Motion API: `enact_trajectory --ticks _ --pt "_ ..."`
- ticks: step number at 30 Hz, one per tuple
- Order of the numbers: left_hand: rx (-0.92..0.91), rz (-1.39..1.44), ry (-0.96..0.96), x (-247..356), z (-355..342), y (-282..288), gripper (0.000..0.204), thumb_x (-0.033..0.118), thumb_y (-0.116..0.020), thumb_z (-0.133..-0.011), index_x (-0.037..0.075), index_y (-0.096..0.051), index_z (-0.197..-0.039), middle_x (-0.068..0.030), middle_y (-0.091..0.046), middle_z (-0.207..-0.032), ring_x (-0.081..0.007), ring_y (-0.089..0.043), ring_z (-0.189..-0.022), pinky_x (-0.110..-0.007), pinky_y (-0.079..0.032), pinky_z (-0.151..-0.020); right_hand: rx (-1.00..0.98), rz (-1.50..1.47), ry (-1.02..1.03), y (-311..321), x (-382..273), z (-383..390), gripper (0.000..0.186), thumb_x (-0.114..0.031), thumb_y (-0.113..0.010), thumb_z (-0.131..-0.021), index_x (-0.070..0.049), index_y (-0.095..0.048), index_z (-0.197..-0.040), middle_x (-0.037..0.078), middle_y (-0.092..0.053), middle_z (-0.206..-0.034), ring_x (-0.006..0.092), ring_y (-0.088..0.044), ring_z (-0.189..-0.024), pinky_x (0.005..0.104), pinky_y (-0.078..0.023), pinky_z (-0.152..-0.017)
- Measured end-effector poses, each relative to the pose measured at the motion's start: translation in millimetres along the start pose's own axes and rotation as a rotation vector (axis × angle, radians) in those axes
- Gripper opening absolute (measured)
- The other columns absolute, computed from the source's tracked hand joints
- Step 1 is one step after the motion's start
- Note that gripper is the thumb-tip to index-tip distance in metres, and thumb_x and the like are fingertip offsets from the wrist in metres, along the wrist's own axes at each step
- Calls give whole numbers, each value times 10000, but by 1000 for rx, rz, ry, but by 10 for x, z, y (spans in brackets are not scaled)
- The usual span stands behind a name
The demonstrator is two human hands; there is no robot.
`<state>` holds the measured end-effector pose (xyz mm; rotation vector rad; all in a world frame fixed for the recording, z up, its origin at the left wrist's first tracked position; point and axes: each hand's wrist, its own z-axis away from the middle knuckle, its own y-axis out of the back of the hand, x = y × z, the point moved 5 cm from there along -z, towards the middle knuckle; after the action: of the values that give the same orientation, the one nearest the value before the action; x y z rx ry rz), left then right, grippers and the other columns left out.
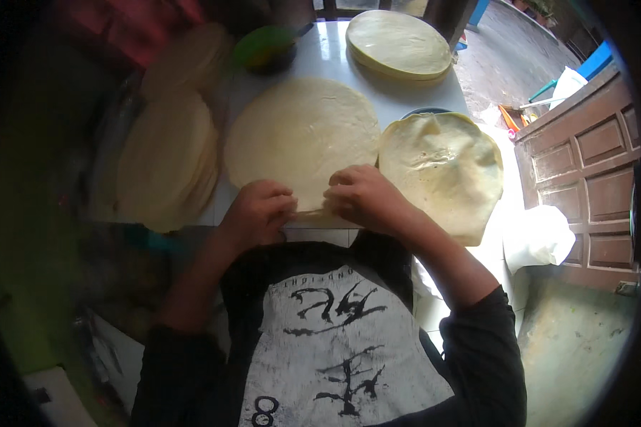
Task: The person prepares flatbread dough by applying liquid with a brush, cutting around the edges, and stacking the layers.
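A thin round wrapper sheet (303,135) is spread flat on the white table (327,53) at the centre of the frame. Its near edge is pinched by both hands: the left hand (258,212) and the right hand (363,196) are set side by side, fingers curled narrow onto the rim, which looks slightly lifted or turned over between them. The step in hand is judged to be the first fold or roll of the near edge. An even pull from both hands would be called for next, since so thin a sheet could tear. A crumpled sheet (441,171) is draped over a dark plate at right centre, stacks of sheets (167,156) are seen at left, another stack (399,43) at the top.
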<state>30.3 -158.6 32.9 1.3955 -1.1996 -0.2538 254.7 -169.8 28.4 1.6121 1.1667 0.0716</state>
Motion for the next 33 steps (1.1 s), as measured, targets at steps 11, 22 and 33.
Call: enact_trajectory --ticks 11,22,33 --pt "158 39 -47 -71 121 11 182 106 -797 -823 43 -717 -973 -126 -693 -973 -334 -670 -906 -442 -533 -784 -59 29 4 -118 37 -178 62 -139 -709 -797 -97 -688 -756 106 -670 -811 340 -670 -764 466 -544 -701" --pt "112 -52 -165 -90 131 -91 195 121 -711 -868 45 -694 -1047 -157 -724 -1037 -368 -697 -952 -447 -549 -842 -13 94 21 -178 -42 -113 179 -123 -720 -801 -128 -701 -979 70 -686 -916 307 -670 -878 443 -506 -789" --pt "116 -93 -236 -22 159 -83 291 122 -735 -809 40 -715 -1087 -144 -721 -1073 -333 -701 -987 -429 -549 -834 -174 104 72 -211 -3 -102 140 -198 -768 -799 -155 -687 -904 48 -682 -963 276 -664 -925 412 -499 -837"
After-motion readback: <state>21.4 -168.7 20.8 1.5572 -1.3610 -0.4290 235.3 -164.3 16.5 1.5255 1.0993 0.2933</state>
